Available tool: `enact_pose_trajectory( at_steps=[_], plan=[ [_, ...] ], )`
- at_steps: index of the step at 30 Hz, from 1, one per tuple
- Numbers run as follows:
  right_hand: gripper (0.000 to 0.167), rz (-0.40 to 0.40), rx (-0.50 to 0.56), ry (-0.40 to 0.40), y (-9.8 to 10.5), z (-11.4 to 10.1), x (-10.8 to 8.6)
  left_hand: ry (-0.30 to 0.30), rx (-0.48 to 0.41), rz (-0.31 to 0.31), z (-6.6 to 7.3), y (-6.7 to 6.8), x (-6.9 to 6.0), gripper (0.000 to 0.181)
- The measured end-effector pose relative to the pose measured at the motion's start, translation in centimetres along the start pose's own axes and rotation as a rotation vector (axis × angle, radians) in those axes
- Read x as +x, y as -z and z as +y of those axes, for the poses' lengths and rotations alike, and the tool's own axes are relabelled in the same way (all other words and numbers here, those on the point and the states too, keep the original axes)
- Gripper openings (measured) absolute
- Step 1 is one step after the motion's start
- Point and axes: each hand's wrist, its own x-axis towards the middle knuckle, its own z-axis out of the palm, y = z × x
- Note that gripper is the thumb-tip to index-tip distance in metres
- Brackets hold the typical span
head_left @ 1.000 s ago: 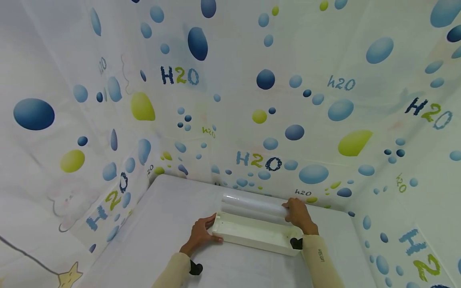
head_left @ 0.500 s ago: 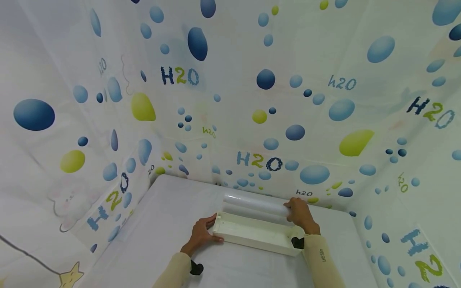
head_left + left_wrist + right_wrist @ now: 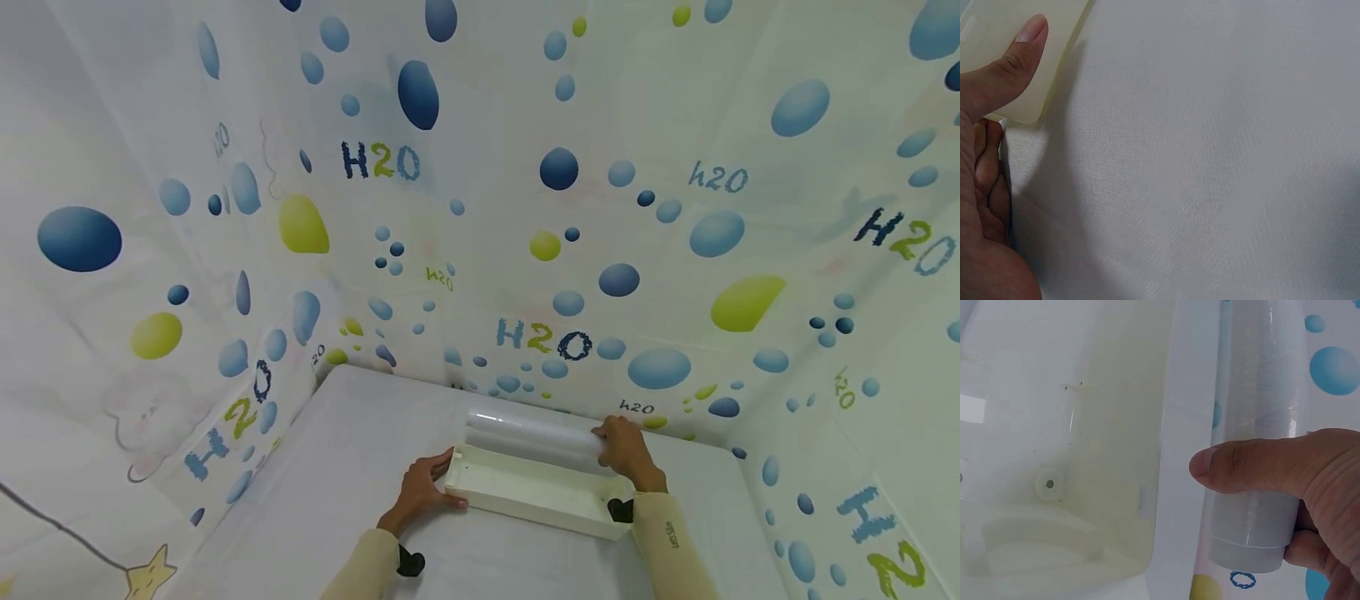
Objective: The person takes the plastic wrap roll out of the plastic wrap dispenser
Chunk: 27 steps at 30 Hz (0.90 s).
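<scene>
A long, shallow cream plastic box (image 3: 532, 490) with an open top lies across the white table. My left hand (image 3: 422, 492) grips its left end; in the left wrist view the thumb (image 3: 1019, 62) lies along the box's side, with the other fingers curled below. Just behind the box, a roll of clear plastic film (image 3: 525, 427) runs nearly parallel to it. The right hand (image 3: 628, 450) holds that roll at its right end. In the right wrist view, the thumb crosses the film and the grey core end sticks out past the fingers.
The white tabletop (image 3: 360, 442) meets patterned curtains (image 3: 487, 208) at the back and on both sides. A dark wrist mount (image 3: 621, 510) on the right arm overlaps the box's right end. Another dark wrist mount (image 3: 410, 562) is on the left arm.
The head view has shifted very slightly. Both hands, the box and the roll keep their places and grips.
</scene>
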Motion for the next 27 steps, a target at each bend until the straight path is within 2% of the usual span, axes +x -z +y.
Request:
enact_pose_trajectory(
  at_steps=[3, 10, 18, 27],
  plan=[
    [0.051, 0.003, -0.004, 0.008, -0.1, -0.1, 0.1, -0.012, 0.003, -0.007, 0.1, 0.1, -0.1, 0.110],
    [0.053, -0.010, 0.012, 0.007, -0.3, -0.3, 0.3, 0.036, -0.040, -0.020, 0.1, 0.2, 0.0, 0.112],
    [0.053, -0.013, 0.030, 0.017, -0.7, 0.1, 0.5, 0.031, -0.031, -0.009, -0.3, -0.1, 0.0, 0.113],
    [0.051, -0.040, 0.018, 0.009, -0.9, 0.1, 1.2, 0.028, -0.038, -0.024, 0.2, 0.2, -0.1, 0.111]
  ],
)
